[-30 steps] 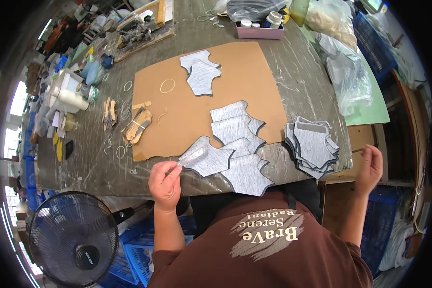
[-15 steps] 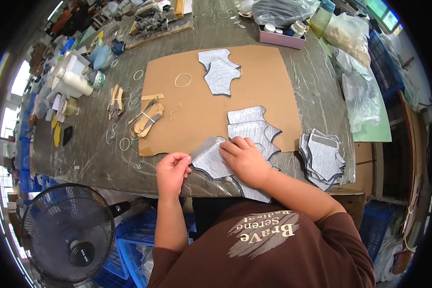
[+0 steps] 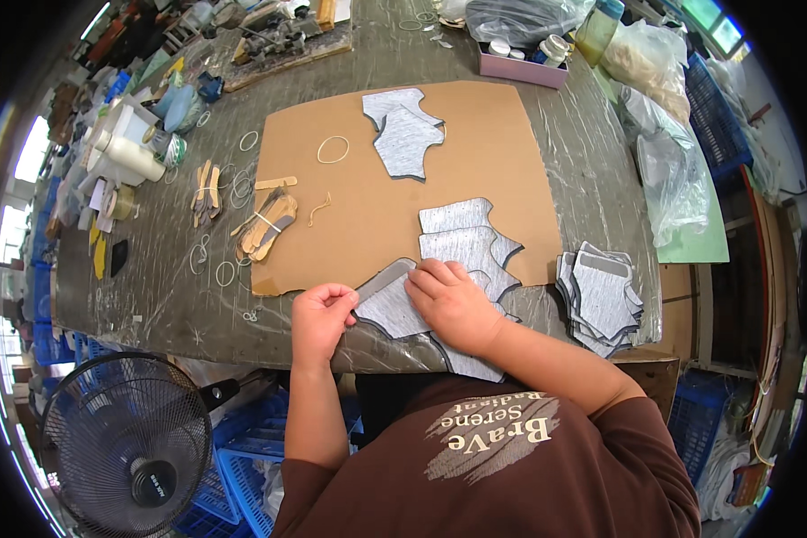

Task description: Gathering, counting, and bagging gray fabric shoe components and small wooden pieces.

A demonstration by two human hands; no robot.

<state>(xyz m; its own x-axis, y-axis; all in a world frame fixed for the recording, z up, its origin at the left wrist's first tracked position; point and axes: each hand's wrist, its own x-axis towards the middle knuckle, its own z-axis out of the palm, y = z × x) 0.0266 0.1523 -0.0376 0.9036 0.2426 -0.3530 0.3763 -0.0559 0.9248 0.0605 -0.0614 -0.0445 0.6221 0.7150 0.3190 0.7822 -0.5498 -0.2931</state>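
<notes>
A cut piece of light grey sheet material [image 3: 389,310] with dark edges lies at the table's near edge, partly over the cardboard. A smoother, darker grey band runs along its upper left side. My left hand [image 3: 321,321] pinches its left corner between thumb and fingers. My right hand [image 3: 453,303] has its bent fingers pressed together on its right end, covering part of it. Under and beside my right hand, more grey pieces [image 3: 457,244] overlap in a fanned row. To the right sits a stack of similar pieces [image 3: 601,291], the top one showing a darker band.
Two more grey pieces [image 3: 407,143] lie on the brown cardboard sheet [image 3: 350,229]. Bundled wooden sticks [image 3: 267,224] and rubber bands [image 3: 334,150] are at left. A pink box [image 3: 522,68] holds jars. A black fan [image 3: 127,448] stands at the lower left.
The band along the held piece's upper left side shows darker and more evenly now. Both hands keep nearly the same place, while the whole view has shifted slightly.
</notes>
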